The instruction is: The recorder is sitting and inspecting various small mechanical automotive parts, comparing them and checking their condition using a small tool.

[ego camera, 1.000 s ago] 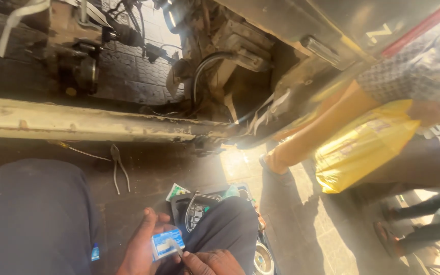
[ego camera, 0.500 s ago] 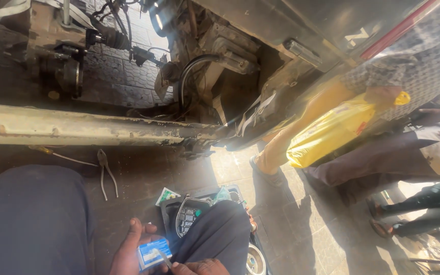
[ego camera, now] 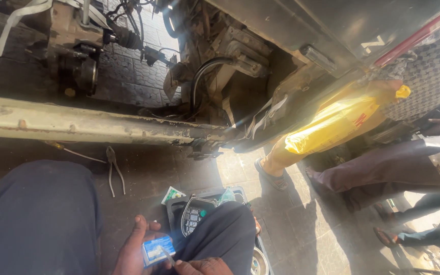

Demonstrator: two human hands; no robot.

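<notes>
The person is sitting low on the dark paved ground (ego camera: 143, 173) beside a long, rusty pale metal beam (ego camera: 87, 125) of a vehicle's underside, knees in dark blue trousers rising to either side. The left hand (ego camera: 136, 249) is cupping a small blue and white flat packet (ego camera: 157, 250) well below the beam, at the bottom edge of the view; its fingers are curling under and around the packet's left edge, thumb on top, seemingly to steady it face-up. The right hand (ego camera: 202, 266) is coming in from the packet's right, fingers pressed together on what looks like a thin pale strip or tool laid across the packet's corner; what it is exactly is too small to tell.

Just right of the packet, between the knees, a black tray (ego camera: 176, 206) is lying with a dark oval part studded with pale squares (ego camera: 193, 220) resting in it, likely kept there within easy reach. A small green and white wrapper (ego camera: 172, 194) is lying at the tray's upper left corner. A pair of grey metal pliers (ego camera: 114, 170) is lying on the ground between the beam and the packet, handles spread.

Right of the beam's end, other people are standing, one beside a yellow plastic bag (ego camera: 332, 125).
</notes>
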